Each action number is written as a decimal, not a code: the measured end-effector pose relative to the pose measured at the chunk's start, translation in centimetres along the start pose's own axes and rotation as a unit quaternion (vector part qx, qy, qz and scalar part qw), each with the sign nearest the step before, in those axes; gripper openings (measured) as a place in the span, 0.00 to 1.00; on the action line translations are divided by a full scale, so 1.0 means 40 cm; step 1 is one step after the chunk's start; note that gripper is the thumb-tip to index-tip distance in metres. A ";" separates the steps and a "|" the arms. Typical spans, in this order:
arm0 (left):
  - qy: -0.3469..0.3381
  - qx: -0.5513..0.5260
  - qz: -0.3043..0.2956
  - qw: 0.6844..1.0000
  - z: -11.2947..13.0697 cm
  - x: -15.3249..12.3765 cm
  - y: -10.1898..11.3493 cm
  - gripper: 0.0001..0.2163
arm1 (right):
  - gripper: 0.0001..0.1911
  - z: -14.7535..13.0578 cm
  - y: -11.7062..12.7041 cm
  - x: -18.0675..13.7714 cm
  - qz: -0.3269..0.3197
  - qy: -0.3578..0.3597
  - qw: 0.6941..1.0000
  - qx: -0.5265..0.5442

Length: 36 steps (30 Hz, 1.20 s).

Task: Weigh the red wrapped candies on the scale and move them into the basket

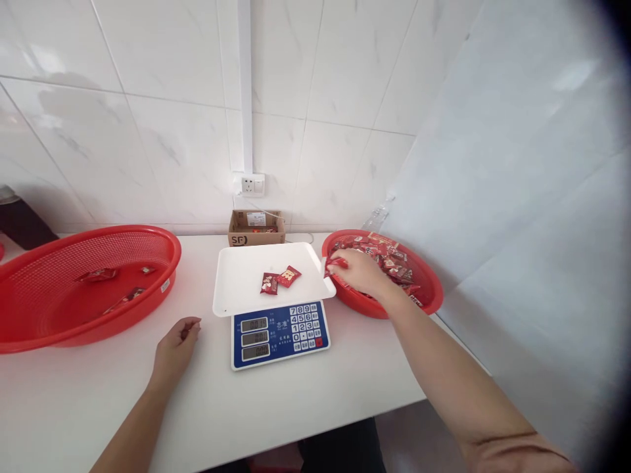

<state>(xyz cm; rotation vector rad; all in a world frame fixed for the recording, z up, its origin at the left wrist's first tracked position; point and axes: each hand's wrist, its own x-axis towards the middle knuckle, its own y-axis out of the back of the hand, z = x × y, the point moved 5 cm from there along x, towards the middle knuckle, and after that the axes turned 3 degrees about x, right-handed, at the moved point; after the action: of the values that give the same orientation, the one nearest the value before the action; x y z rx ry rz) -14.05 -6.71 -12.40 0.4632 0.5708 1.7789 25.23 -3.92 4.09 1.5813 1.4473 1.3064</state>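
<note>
A blue-faced electronic scale [280, 335] stands mid-table with a white weighing tray [241, 282] on top. Two red snack packets [279, 280] lie on the tray. My right hand [359, 270] reaches over the rim of the right red basket [430, 299], which is full of red packets, and its fingers are closed on a red packet [336, 263] near the tray's right edge. My left hand [176, 346] rests on the white table left of the scale, fingers curled loosely, with nothing visible in it.
A large red mesh basket [59, 315] at the left holds a few red packets. A small cardboard box [256, 228] sits against the tiled wall under a socket [253, 186]. A marble-look wall closes the right side. The table's front edge runs close to me.
</note>
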 end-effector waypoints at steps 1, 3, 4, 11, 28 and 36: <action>-0.001 -0.003 0.001 1.000 0.001 -0.001 0.001 0.17 | 0.12 -0.028 -0.018 -0.001 -0.018 0.016 1.000 0.020; 0.001 -0.007 0.003 1.000 0.007 -0.005 0.003 0.16 | 0.15 -0.067 -0.047 -0.003 -0.030 0.028 0.998 0.046; 0.002 -0.007 0.004 1.000 0.011 -0.008 0.005 0.16 | 0.17 -0.076 -0.054 -0.004 -0.024 0.029 0.998 0.054; 0.003 -0.013 0.006 1.000 0.031 -0.020 0.007 0.14 | 0.18 0.042 0.007 -0.034 0.078 -0.060 0.995 0.032; -0.006 -0.004 0.011 1.000 0.006 -0.010 -0.002 0.13 | 0.18 0.288 -0.113 0.003 -0.238 -0.186 0.935 -0.187; 0.001 0.005 0.009 1.000 0.015 -0.011 0.002 0.14 | 0.25 0.306 -0.121 0.013 -0.277 -0.164 0.935 -0.152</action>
<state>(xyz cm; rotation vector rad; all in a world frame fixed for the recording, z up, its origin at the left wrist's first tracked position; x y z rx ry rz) -13.64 -7.08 -11.88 0.4750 0.5796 1.7954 34.92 -0.34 -4.09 1.0201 1.2757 0.8358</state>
